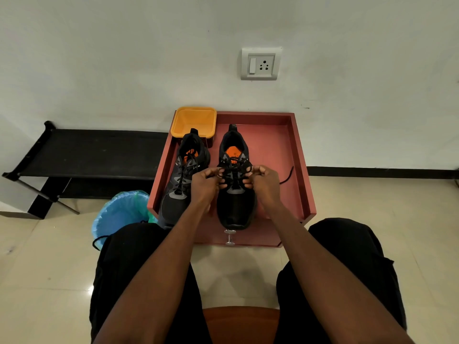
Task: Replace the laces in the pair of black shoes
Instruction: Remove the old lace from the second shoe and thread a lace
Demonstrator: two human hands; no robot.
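Two black shoes with orange insoles stand side by side on a reddish-brown cabinet top [278, 145], toes toward me. The left shoe [182, 180] is laced. Over the right shoe [234, 199], my left hand [205, 183] and my right hand [263, 181] each pinch the black lace [233, 170] near the upper eyelets, fingers curled. One free lace end [288, 176] trails off to the right across the cabinet top.
An orange plastic tub [193, 121] sits at the cabinet's back left corner. A blue-lined bin [119, 214] stands on the floor at left, with a black cord hanging over its rim. A black rack [87, 155] lines the wall. My knees flank the cabinet's drawer knob [230, 237].
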